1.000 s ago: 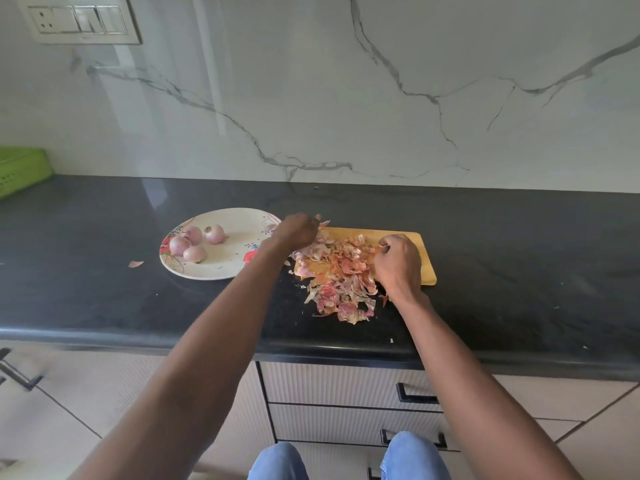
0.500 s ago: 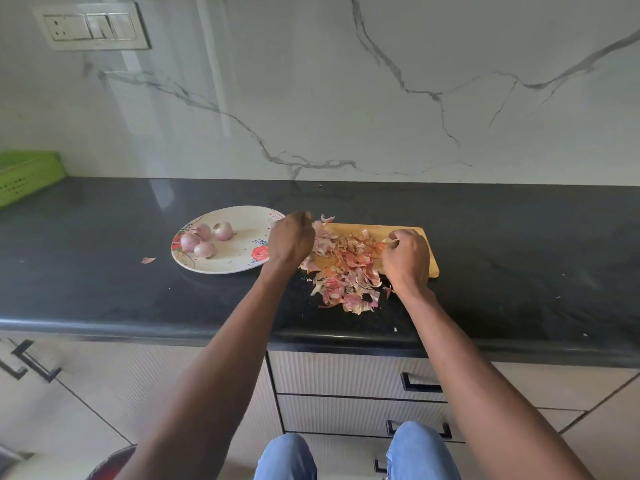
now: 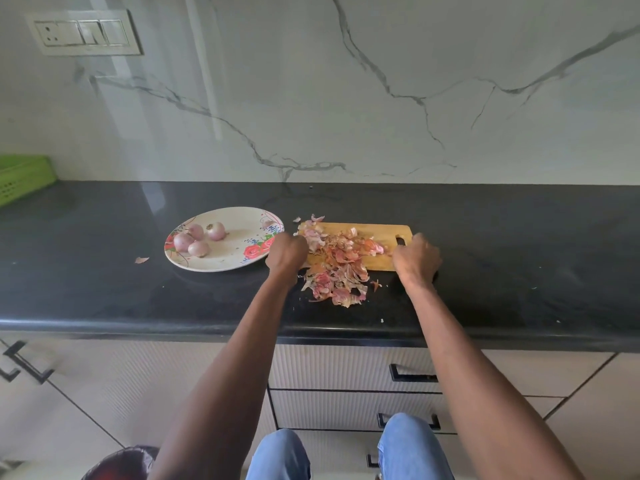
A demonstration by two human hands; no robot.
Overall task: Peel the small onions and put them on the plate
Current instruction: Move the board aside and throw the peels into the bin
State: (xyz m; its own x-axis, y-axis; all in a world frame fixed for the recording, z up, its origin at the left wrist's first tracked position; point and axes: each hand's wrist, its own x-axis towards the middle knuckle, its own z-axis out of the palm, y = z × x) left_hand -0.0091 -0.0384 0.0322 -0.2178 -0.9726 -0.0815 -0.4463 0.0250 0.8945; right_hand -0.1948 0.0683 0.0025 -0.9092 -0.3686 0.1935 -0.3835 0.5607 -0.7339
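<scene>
The left hand (image 3: 286,252) is curling at the left end of the board (image 3: 381,233). The right hand (image 3: 417,258) is curling at its right end. I cannot tell if either hand is holding anything. Between them, peels (image 3: 337,268) are lying on the board and spilling toward the front edge of the bench (image 3: 104,289). Four onions (image 3: 198,236) are sitting on the plate (image 3: 235,258), just left of the board. Onions look small, round, firm and a bit slippery, so pinching around the middle seems best.
</scene>
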